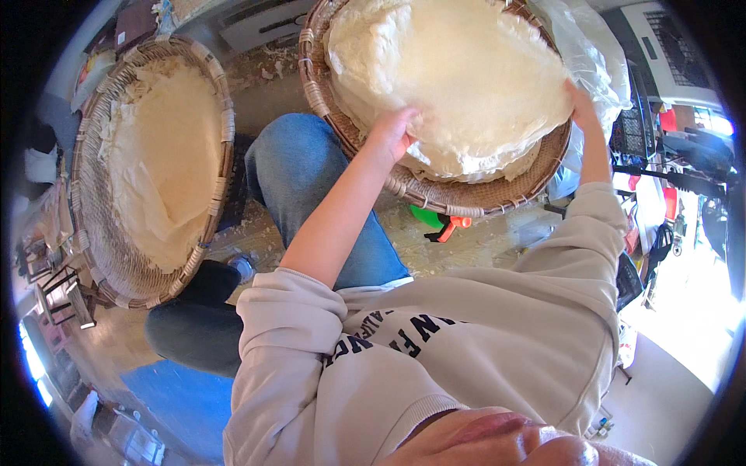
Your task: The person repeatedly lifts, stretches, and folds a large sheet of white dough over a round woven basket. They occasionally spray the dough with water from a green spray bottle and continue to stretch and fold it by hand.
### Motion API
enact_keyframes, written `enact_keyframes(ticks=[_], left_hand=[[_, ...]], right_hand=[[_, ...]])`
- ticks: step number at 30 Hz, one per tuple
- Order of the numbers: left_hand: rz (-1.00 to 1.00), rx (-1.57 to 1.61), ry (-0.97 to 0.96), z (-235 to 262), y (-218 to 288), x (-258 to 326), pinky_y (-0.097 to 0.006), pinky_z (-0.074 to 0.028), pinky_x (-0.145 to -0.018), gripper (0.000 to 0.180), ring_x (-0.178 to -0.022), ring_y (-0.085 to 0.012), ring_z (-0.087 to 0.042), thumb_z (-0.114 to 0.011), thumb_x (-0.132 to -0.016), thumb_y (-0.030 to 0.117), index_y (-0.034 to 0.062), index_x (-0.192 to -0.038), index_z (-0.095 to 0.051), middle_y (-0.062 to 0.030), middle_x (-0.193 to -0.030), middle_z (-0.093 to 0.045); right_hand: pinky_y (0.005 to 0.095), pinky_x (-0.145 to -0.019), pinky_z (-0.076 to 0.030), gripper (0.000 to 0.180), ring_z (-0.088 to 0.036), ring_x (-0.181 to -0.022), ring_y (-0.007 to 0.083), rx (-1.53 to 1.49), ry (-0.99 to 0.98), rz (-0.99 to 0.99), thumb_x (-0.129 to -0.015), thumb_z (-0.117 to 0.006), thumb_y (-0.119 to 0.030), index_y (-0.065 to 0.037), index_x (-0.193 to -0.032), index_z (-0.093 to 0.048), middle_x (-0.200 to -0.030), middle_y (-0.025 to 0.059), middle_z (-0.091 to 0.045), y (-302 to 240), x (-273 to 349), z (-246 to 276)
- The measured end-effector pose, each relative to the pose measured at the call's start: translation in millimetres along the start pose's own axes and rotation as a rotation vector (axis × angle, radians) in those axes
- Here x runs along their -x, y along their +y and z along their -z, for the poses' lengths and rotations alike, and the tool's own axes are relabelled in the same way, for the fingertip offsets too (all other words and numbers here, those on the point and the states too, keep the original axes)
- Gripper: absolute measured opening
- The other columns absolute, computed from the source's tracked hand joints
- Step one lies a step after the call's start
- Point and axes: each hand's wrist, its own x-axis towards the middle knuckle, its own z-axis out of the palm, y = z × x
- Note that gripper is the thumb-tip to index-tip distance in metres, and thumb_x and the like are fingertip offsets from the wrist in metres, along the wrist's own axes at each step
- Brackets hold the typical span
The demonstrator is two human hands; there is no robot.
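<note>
A round wicker basket [311, 85] holds a pile of thin, pale cream sheets [466, 85] with ragged, wrinkled rims; they look like tofu skin or thin dough, and I cannot tell which. At the pile's near left edge, my left hand [396, 133] is closed with the sheet's rim pinched in its fingers. My right hand [583, 105] grips the rim at the right side, its fingertips partly hidden. Between the hands the sheet's front edge hangs in shiny folds over the layers beneath.
On the left stands a second wicker basket [221, 132] with more cream sheets [175, 147]. Clear plastic film [594, 62] lies along the right of the near basket. Below it is a green and orange object [447, 223]. Crumbs litter the floor, and a blue mat [179, 404] lies lower left.
</note>
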Motion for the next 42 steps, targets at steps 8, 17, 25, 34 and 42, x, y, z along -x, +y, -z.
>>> enact_keyframes(ticks=[8,17,25,34,42], left_hand=[[-0.703,-1.241,0.451,23.1,-29.4,-0.1,-0.051,-0.048,-0.083,0.03,-0.104,-0.0321,-0.059,-0.071,-0.082,0.016,-0.0022,-0.102,-0.056,-0.0174,-0.113,-0.06],[-0.457,-2.243,0.082,25.7,-44.9,-6.2,-0.058,-0.002,-0.117,0.072,-0.147,-0.0427,-0.003,-0.047,-0.093,0.054,0.0147,-0.152,-0.031,-0.0167,-0.16,-0.015],[-0.595,-1.734,-0.158,22.3,38.4,47.1,-0.052,-0.038,-0.1,0.034,-0.113,-0.0352,-0.054,-0.059,-0.088,0.029,0.004,-0.111,-0.066,-0.0162,-0.114,-0.061],[-0.309,-2.095,0.475,301.3,221.8,209.1,-0.044,-0.05,-0.087,0.032,-0.101,-0.0348,-0.062,-0.054,-0.096,0.033,0.0061,-0.111,-0.064,-0.0183,-0.107,-0.065],[-0.511,-1.864,0.683,431.2,249.2,259.4,-0.04,-0.053,-0.08,0.026,-0.098,-0.0314,-0.065,-0.061,-0.084,0.015,0.0145,-0.108,-0.069,-0.0093,-0.108,-0.069]], right_hand=[[0.0431,-0.092,-0.048,0.045,-0.06,-0.107,0.0299,1.141,0.514,0.168,-0.087,-0.064,-0.037,-0.008,-0.121,-0.06,-0.124,0.0171,-0.059,110.7,24.6,-40.0],[0.0506,-0.118,-0.013,0.071,-0.015,-0.148,0.0274,1.235,0.264,0.265,-0.098,-0.035,-0.056,-0.017,-0.154,-0.02,-0.161,0.006,-0.017,121.7,63.5,-170.7],[0.054,-0.114,-0.022,0.073,-0.016,-0.147,0.0334,1.521,0.006,0.156,-0.098,-0.03,-0.059,-0.016,-0.155,-0.016,-0.161,0.011,-0.014,149.7,-5.5,-131.1],[0.0435,-0.11,-0.035,0.044,-0.041,-0.134,0.0349,1.243,-0.169,0.883,-0.095,-0.058,-0.031,-0.006,-0.13,-0.054,-0.142,0.0191,-0.046,24.7,32.5,-245.0],[0.0401,-0.098,-0.046,0.02,-0.058,-0.116,0.0305,0.759,-0.583,1.368,-0.09,-0.064,-0.016,-0.007,-0.107,-0.068,-0.12,0.0111,-0.065,-95.4,246.4,-526.5]])
